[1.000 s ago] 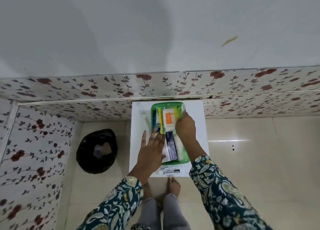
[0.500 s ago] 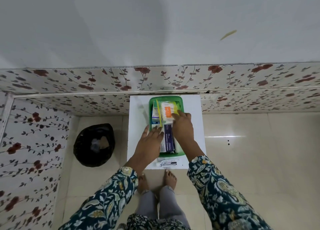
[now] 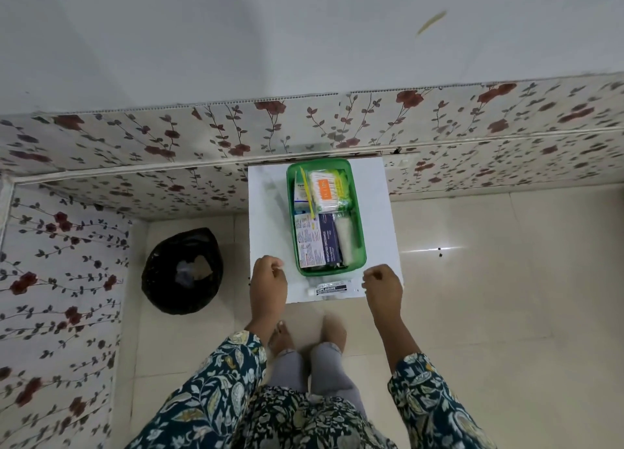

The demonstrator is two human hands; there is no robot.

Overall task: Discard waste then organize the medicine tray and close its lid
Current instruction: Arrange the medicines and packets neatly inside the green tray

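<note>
A green medicine tray (image 3: pixel 360 219) stands lidless on a small white table (image 3: pixel 266 222). At its far end lie a cotton-swab pack (image 3: pixel 326 192) with an orange label and a pale box with a yellow strip. Its near end holds a printed white box (image 3: pixel 305 241), a dark blue box (image 3: pixel 329 242) and a white roll (image 3: pixel 347 239). A Cipladine tube (image 3: pixel 332 288) lies on the table in front of the tray. My left hand (image 3: pixel 268 279) hovers at the tray's near-left corner and my right hand (image 3: pixel 383 288) at the near-right. Both have curled fingers and nothing visible in them.
A black-bagged waste bin (image 3: pixel 182 271) with scraps inside sits on the tiled floor left of the table. Floral-papered walls (image 3: pixel 337 127) close in behind and on the left. My bare feet (image 3: pixel 304 333) stand at the table's front edge. Open floor lies to the right.
Both hands have left the tray's contents and drawn back to the table's near edge, one on each side. The swab pack now lies flat in the tray's far end.
</note>
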